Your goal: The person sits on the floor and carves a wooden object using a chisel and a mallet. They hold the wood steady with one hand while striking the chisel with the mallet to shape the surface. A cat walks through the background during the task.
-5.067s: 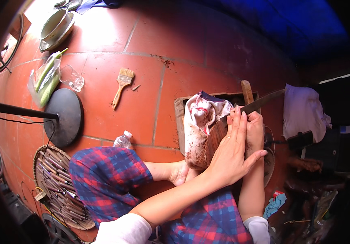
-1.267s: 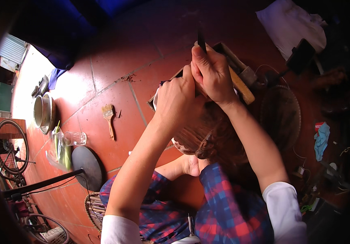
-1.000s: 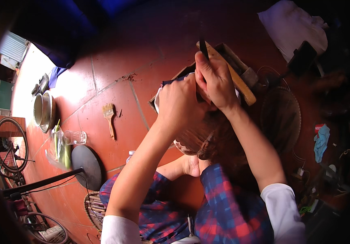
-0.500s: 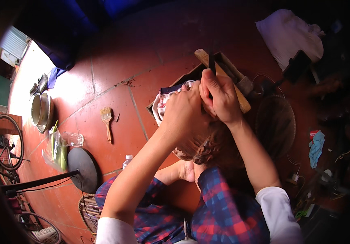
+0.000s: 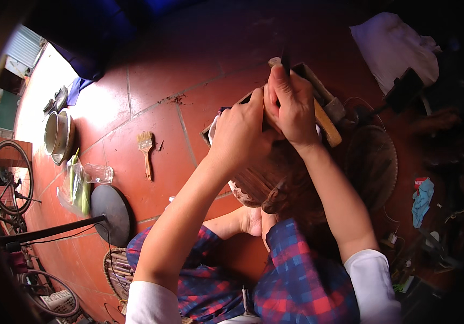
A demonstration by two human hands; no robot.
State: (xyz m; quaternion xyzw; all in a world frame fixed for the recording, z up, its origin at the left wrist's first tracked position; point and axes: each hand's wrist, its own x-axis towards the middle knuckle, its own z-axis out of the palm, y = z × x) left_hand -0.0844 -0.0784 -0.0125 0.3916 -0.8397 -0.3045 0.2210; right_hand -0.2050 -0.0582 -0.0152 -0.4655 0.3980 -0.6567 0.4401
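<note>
Both my hands are together over a brown carved piece of wood (image 5: 259, 183) between my legs. My right hand (image 5: 295, 110) is closed around a slim dark tool (image 5: 285, 58), thumb extended along it; its working end is hidden. Beside it, my left hand (image 5: 237, 132) is curled low over the wood, touching the right, and what its fingers hold is hidden. Scrolled carving shows at the near end of the wood. A pale wooden handle (image 5: 327, 128) lies just behind my right hand, partly covered by it. White cloth (image 5: 212, 135) peeks out left of my left hand.
A shallow box (image 5: 314, 81) stands beyond my hands. On the tiled floor at left are a flat brush (image 5: 145, 151), a glass mug (image 5: 99, 173), a bagged green vegetable (image 5: 78, 186), metal basins (image 5: 59, 135) and a round black stand base (image 5: 114, 213). A blue cloth (image 5: 422, 202) lies right.
My hands have moved a little away from me along the wood, leaving more of its near surface visible. The view has shifted slightly. My left forearm now hides most of the small bottle.
</note>
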